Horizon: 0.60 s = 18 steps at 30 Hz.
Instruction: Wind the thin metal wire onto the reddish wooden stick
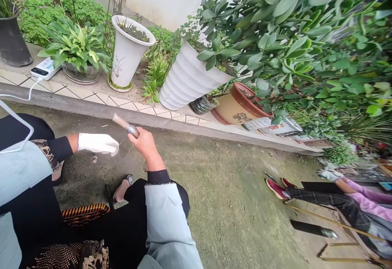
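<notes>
My right hand (pixel 143 142) is bare and closed around a short rod-like tool. The tool has a pale, light-tipped stick (pixel 121 122) and a shiny metallic band (pixel 132 130) close to my fingers; its exact kind is unclear. To the left, my left hand (pixel 97 143) wears a white glove, its fingers stretched out and slightly bent downward, with no object visible in them. It hovers over the concrete ground, apart from the tool. A small brownish stub (pixel 94 159) lies just below the glove.
A tiled ledge (pixel 82 93) runs across in front, bearing a white device with a cable (pixel 45 69), a white flowerpot (pixel 127 54), a ribbed white pot (pixel 190 77) and a brown pot (pixel 235 105). Another person with red shoes (pixel 275 189) sits at right, near a metal frame (pixel 343 244).
</notes>
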Each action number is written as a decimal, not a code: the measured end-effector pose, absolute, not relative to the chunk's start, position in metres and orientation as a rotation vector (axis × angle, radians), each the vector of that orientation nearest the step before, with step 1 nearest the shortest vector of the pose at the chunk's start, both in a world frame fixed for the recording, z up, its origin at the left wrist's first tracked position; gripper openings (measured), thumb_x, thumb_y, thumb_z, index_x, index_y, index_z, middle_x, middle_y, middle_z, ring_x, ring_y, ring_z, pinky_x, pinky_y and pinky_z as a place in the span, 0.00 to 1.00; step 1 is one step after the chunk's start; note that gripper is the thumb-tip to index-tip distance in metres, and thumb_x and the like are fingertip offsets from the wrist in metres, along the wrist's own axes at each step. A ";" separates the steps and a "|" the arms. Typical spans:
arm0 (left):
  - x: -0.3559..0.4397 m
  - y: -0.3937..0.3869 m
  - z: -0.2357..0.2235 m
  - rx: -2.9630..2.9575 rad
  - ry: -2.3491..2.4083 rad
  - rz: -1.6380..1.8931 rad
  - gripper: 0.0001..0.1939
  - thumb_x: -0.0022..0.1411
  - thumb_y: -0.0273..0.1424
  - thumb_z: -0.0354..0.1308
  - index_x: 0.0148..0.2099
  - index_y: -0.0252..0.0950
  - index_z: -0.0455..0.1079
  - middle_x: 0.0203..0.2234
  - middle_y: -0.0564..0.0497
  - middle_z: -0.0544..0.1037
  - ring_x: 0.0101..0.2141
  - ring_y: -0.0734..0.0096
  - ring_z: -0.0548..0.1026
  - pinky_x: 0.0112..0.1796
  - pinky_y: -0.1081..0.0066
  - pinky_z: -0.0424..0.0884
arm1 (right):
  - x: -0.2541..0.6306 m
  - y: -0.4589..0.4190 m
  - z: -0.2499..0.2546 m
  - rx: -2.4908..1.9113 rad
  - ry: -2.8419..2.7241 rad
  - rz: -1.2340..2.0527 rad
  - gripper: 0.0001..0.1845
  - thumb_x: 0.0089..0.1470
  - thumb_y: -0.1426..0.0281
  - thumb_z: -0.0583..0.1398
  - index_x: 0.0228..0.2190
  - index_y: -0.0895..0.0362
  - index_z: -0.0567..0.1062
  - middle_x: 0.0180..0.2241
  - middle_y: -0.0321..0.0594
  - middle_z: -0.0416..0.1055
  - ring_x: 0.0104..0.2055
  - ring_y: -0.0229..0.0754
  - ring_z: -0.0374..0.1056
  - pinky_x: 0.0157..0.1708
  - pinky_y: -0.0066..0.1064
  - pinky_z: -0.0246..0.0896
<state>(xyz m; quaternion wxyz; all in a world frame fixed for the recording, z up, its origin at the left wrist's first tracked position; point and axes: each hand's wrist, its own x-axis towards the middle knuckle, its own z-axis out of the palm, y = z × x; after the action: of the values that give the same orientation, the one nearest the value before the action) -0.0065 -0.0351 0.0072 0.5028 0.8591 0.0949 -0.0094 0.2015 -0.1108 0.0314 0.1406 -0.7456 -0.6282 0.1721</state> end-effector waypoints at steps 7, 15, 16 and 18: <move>-0.016 -0.018 0.024 2.028 0.270 -0.073 0.15 0.65 0.35 0.50 0.32 0.29 0.69 0.25 0.53 0.70 0.27 0.75 0.63 0.31 0.77 0.61 | 0.183 -0.120 0.022 -1.938 -2.368 1.054 0.12 0.46 0.61 0.61 0.23 0.57 0.72 0.21 0.33 0.65 0.23 0.34 0.55 0.24 0.26 0.44; -0.009 -0.016 -0.003 1.657 0.354 0.073 0.19 0.62 0.43 0.52 0.36 0.30 0.68 0.27 0.50 0.71 0.23 0.77 0.62 0.25 0.76 0.60 | 0.205 -0.126 0.048 -1.451 -1.623 1.140 0.15 0.50 0.58 0.56 0.31 0.58 0.70 0.24 0.33 0.63 0.25 0.34 0.57 0.26 0.25 0.52; -0.008 -0.017 -0.005 1.639 0.328 0.024 0.19 0.62 0.44 0.52 0.36 0.30 0.69 0.27 0.50 0.70 0.22 0.77 0.62 0.24 0.76 0.59 | 0.212 -0.123 0.047 -1.489 -1.484 1.062 0.16 0.52 0.57 0.55 0.31 0.58 0.69 0.25 0.34 0.64 0.24 0.34 0.58 0.26 0.26 0.53; -0.008 -0.021 -0.006 1.632 0.258 -0.074 0.18 0.63 0.43 0.53 0.35 0.30 0.69 0.26 0.50 0.70 0.22 0.77 0.61 0.24 0.77 0.59 | 0.221 -0.117 0.043 -1.664 -1.345 0.884 0.17 0.52 0.56 0.53 0.29 0.58 0.69 0.23 0.35 0.64 0.23 0.35 0.58 0.25 0.27 0.53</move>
<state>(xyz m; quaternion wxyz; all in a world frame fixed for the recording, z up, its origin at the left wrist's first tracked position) -0.0082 -0.0214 -0.0059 0.6770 0.7262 0.1148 -0.0331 0.2207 -0.1170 0.0431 0.4015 -0.6584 -0.5320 0.3497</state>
